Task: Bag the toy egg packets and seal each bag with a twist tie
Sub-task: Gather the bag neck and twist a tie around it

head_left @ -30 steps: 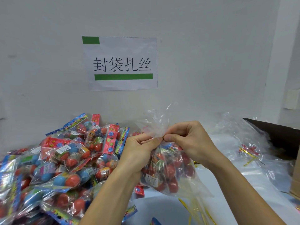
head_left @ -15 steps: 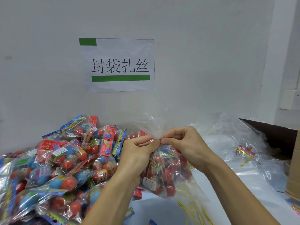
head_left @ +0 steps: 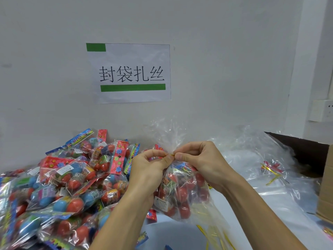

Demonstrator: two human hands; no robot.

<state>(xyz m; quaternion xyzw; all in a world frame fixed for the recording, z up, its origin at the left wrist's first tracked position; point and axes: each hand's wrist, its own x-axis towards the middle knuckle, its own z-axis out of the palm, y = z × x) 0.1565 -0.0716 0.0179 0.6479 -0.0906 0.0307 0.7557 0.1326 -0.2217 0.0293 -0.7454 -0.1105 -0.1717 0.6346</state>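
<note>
A clear plastic bag (head_left: 182, 195) filled with red toy egg packets hangs above the table in front of me. Its gathered neck fans out above my fingers. A thin gold twist tie (head_left: 171, 155) wraps the neck. My left hand (head_left: 149, 170) pinches the neck and one end of the tie. My right hand (head_left: 200, 159) pinches the other end from the right. A big pile of toy egg packets (head_left: 63, 183) lies on the left.
Loose gold twist ties (head_left: 212, 235) lie on the table below the bag. Clear bags (head_left: 252, 159) are heaped at the right, with a sealed bag (head_left: 272, 168) among them. A cardboard box (head_left: 324, 192) stands at the far right. A paper sign (head_left: 131, 73) hangs on the wall.
The gold tie now shows at the bag's neck between my fingertips. Both hands stayed at the neck, working the tie; the bag's gathered top stands more upright.
</note>
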